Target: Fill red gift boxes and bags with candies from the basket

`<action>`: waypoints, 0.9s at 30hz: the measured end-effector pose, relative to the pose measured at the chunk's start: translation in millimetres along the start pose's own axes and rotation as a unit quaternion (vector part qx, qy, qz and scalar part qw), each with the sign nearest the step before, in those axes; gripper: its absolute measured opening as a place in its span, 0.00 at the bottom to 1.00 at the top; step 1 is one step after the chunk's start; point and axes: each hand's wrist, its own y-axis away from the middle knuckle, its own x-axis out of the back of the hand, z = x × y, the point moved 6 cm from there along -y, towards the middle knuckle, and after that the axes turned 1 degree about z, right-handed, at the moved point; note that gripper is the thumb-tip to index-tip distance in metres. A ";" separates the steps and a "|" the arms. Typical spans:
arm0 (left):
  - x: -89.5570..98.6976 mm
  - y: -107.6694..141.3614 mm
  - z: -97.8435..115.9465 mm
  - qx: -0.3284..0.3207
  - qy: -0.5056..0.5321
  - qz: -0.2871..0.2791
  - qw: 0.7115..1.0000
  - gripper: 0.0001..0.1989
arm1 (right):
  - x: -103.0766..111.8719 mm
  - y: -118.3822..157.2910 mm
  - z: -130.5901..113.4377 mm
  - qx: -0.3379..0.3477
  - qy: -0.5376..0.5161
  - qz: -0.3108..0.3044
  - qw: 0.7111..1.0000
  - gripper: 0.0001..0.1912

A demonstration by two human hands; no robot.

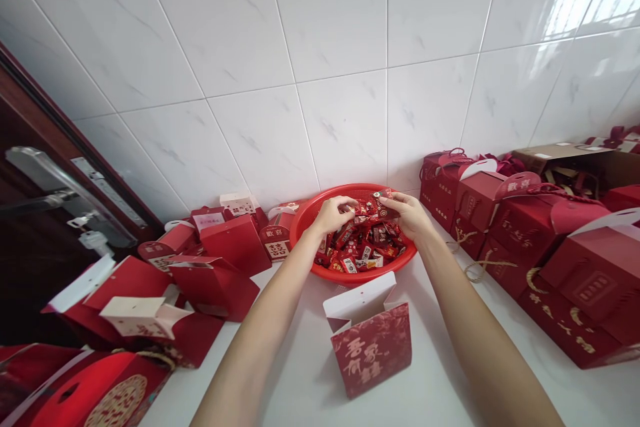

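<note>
White marble-patterned wall tiles [320,33] are seen rising behind a white tabletop [295,367], with a dark wood door [30,267] and its metal lever handle [55,180] framed at the left edge. Red gift boxes with twine handles [550,260] are lined up along the wall on the right, and part-folded red cartons [215,287] are heaped on the left. A round red plastic basket [363,277] is set against the wall between them, filled with red-wrapped sweets [363,247]. An open red carton [371,347] is placed on the tabletop nearer the person, between the forearms. Both hands are held over the far half of the basket. A small wrapped sweet [385,195] is pinched in the grip of the right hand [404,215], its long axis lying roughly side to side, with the open carton toward the person from it. The left hand [330,215] is curled down just beside it, over the sweets; whether anything is grasped there cannot be told.
</note>
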 end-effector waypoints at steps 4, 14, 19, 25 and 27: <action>-27.0 7.6 1.9 0.021 -0.060 -0.147 0.987 0.10 | 0.5 -0.5 1.0 -0.002 -0.006 0.014 1.000 0.15; -16.4 -1.7 -41.4 0.113 -0.224 -0.127 0.960 0.11 | 1.3 -0.6 -0.1 0.005 0.008 0.028 1.000 0.12; -34.0 3.9 -52.4 0.159 -0.225 -0.234 0.932 0.23 | 0.9 -0.9 3.0 0.009 0.018 0.022 1.000 0.13; -43.7 22.9 -51.6 0.222 -0.183 -0.386 0.877 0.16 | -1.7 0.1 4.5 0.006 0.032 0.004 0.999 0.14; -42.8 29.7 -49.3 0.237 -0.167 -0.423 0.859 0.16 | -2.2 0.5 4.1 0.006 0.035 0.000 0.999 0.13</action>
